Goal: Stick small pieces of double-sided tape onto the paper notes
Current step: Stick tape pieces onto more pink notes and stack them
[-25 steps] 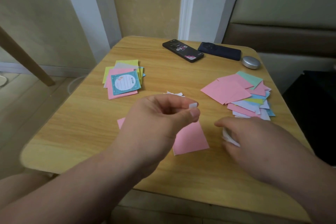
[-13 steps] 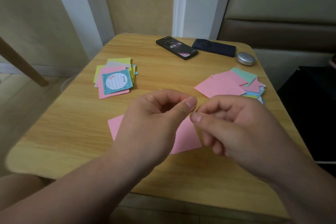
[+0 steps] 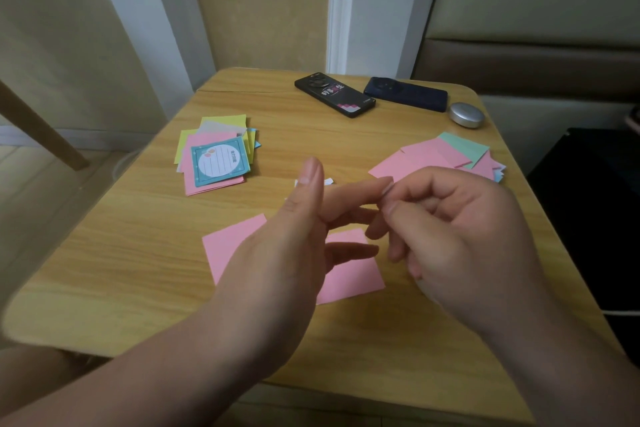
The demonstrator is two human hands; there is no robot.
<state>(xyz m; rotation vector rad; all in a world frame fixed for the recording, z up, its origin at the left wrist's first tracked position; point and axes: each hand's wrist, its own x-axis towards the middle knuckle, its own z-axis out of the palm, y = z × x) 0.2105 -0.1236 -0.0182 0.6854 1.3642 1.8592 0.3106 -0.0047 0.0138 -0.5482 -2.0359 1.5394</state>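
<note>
Left hand [image 3: 294, 253]: fingers straight, holding nothing. Right hand [image 3: 460, 236]: pinches a small tape piece [image 3: 388, 188] at the left forefinger tip, above a pink note [image 3: 235, 246] on the desk [image 3: 138, 270].

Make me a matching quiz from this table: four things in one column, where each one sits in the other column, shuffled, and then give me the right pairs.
Things
1. silver oval case
2. teal card
3. tape piece
4. black phone

Places
A. on top of the left stack of notes
B. pinched by the right hand
C. far edge of the table, left of the dark blue phone
D. the table's far right corner

Pairs: 1-D, 2-A, 3-B, 4-C
</note>
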